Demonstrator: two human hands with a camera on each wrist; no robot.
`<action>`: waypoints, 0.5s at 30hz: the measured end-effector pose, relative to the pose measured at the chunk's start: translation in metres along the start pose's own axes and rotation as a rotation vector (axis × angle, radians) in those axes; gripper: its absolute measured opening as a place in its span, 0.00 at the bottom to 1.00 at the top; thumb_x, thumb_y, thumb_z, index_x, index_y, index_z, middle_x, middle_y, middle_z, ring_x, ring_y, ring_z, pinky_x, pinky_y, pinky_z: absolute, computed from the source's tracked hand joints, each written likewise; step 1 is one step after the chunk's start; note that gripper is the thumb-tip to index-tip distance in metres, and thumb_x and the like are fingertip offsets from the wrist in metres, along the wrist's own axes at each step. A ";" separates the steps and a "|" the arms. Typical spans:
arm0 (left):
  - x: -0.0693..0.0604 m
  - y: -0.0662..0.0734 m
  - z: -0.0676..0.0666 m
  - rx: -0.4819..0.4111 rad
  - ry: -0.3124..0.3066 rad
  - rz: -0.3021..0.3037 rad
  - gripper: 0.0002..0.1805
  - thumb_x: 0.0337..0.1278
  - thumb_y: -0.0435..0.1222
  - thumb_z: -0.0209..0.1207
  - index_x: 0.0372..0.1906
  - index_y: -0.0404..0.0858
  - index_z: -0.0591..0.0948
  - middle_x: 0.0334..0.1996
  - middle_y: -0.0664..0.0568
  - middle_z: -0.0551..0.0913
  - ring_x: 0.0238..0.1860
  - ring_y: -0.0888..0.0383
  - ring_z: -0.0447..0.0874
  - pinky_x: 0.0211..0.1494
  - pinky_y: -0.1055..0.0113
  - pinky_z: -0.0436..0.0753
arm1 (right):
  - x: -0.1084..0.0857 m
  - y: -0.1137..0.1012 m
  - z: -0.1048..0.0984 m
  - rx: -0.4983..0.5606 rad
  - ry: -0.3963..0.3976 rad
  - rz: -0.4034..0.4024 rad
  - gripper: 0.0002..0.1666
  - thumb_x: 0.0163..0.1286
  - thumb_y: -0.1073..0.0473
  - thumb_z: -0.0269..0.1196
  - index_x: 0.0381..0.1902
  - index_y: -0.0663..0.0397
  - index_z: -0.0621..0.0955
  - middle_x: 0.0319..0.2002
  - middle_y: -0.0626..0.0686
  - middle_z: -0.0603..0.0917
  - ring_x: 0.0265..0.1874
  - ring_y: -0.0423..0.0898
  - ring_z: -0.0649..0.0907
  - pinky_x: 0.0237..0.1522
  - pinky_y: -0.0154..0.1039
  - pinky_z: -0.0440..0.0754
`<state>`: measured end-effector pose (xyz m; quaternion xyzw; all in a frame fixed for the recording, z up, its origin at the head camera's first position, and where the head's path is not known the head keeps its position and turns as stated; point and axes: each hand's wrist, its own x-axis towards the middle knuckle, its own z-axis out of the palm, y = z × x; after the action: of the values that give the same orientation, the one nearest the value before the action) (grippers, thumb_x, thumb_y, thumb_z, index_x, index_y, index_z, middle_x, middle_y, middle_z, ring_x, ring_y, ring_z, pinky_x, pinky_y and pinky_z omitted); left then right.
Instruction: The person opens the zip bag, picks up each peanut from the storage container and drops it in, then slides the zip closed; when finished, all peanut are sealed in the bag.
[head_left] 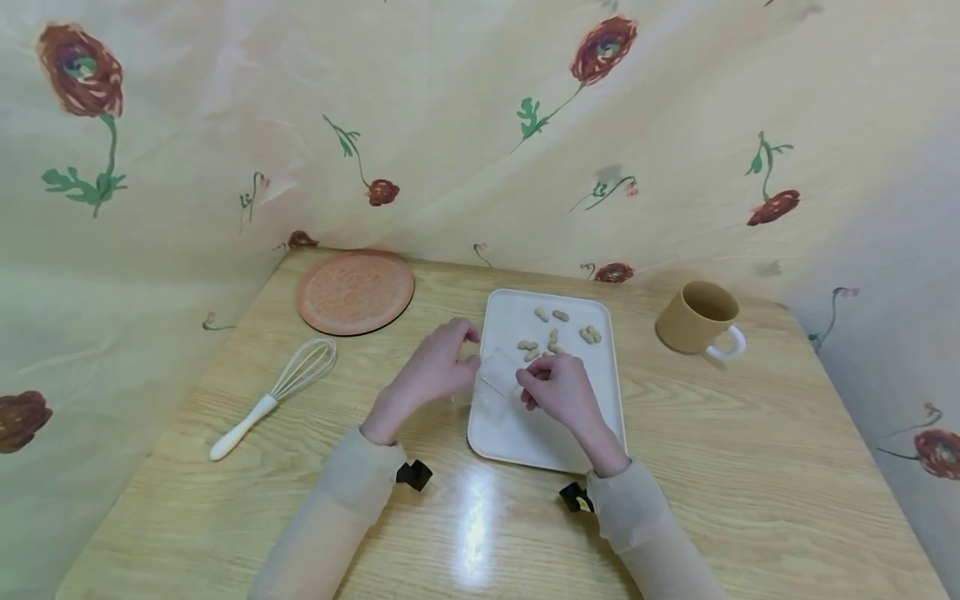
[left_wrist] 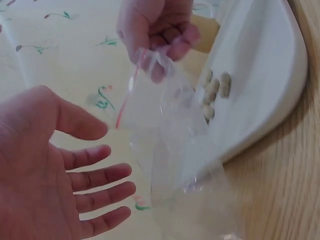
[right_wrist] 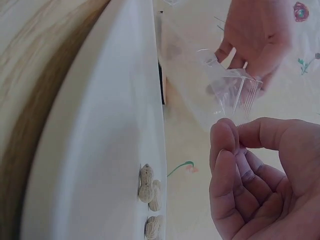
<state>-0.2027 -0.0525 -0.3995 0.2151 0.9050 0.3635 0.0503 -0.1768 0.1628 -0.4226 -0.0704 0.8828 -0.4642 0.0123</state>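
Observation:
A clear plastic zip bag (head_left: 495,377) with a red line along its mouth, plain in the left wrist view, hangs above the white tray (head_left: 536,437). My right hand (head_left: 561,390) pinches the bag's top edge between thumb and forefinger, its other fingers curled. To the left, my left hand (head_left: 435,367) has its fingers spread beside the bag (left_wrist: 175,130); in its wrist view a gap shows between the fingers and the film. Several unshelled peanuts (head_left: 561,316) lie in small groups on the tray's far half. No peanuts show inside the bag.
On the wooden table (head_left: 750,467), a white-handled whisk (head_left: 273,400) lies at the left. Behind it is a round orange mat (head_left: 356,292). A tan mug (head_left: 696,318) with a white handle stands right of the tray. Flowered cloth (head_left: 450,125) hangs behind the table.

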 end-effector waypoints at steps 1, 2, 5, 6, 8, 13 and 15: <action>0.001 -0.002 0.001 -0.003 -0.012 -0.012 0.18 0.66 0.35 0.55 0.58 0.36 0.73 0.52 0.44 0.78 0.46 0.49 0.75 0.50 0.56 0.76 | 0.000 0.000 0.000 0.001 0.002 0.000 0.11 0.66 0.64 0.62 0.26 0.64 0.86 0.15 0.49 0.82 0.15 0.45 0.82 0.19 0.35 0.77; 0.001 -0.004 0.001 0.006 -0.030 -0.013 0.21 0.64 0.35 0.55 0.61 0.37 0.72 0.56 0.43 0.77 0.46 0.50 0.75 0.51 0.56 0.75 | 0.000 0.000 0.000 0.001 0.003 0.002 0.11 0.66 0.64 0.62 0.26 0.64 0.86 0.15 0.49 0.82 0.15 0.45 0.82 0.19 0.35 0.77; 0.002 -0.009 0.004 0.018 -0.122 0.012 0.34 0.57 0.33 0.61 0.70 0.39 0.65 0.65 0.44 0.73 0.50 0.51 0.76 0.58 0.56 0.74 | 0.000 0.001 0.000 -0.002 0.000 0.008 0.10 0.67 0.64 0.62 0.27 0.63 0.86 0.16 0.50 0.83 0.15 0.45 0.82 0.19 0.35 0.78; 0.002 -0.010 0.005 0.022 -0.157 0.031 0.39 0.55 0.33 0.63 0.73 0.39 0.63 0.69 0.43 0.69 0.56 0.50 0.75 0.63 0.54 0.71 | 0.001 0.001 0.000 -0.002 0.000 0.009 0.10 0.67 0.64 0.62 0.27 0.63 0.86 0.16 0.50 0.83 0.15 0.45 0.82 0.20 0.36 0.78; 0.002 -0.011 0.008 0.052 -0.216 0.088 0.48 0.52 0.37 0.70 0.76 0.38 0.57 0.74 0.41 0.61 0.68 0.48 0.66 0.73 0.53 0.58 | 0.001 0.001 0.000 -0.003 0.000 0.008 0.10 0.67 0.64 0.62 0.28 0.63 0.86 0.16 0.50 0.83 0.15 0.45 0.82 0.20 0.36 0.78; 0.003 -0.018 0.021 0.124 -0.258 0.166 0.60 0.48 0.56 0.73 0.78 0.39 0.51 0.77 0.40 0.52 0.79 0.49 0.41 0.77 0.54 0.40 | 0.001 0.002 0.000 -0.001 0.004 -0.005 0.10 0.66 0.64 0.62 0.28 0.64 0.86 0.16 0.49 0.83 0.14 0.45 0.82 0.18 0.35 0.76; 0.004 -0.021 0.026 0.140 -0.239 0.171 0.60 0.46 0.60 0.72 0.78 0.40 0.52 0.77 0.42 0.55 0.78 0.51 0.44 0.77 0.55 0.41 | 0.001 0.001 0.000 0.000 0.003 -0.010 0.10 0.66 0.64 0.62 0.27 0.64 0.86 0.15 0.49 0.82 0.14 0.45 0.82 0.18 0.34 0.75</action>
<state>-0.2075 -0.0477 -0.4319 0.3361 0.8941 0.2742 0.1115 -0.1775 0.1637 -0.4236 -0.0742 0.8824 -0.4645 0.0086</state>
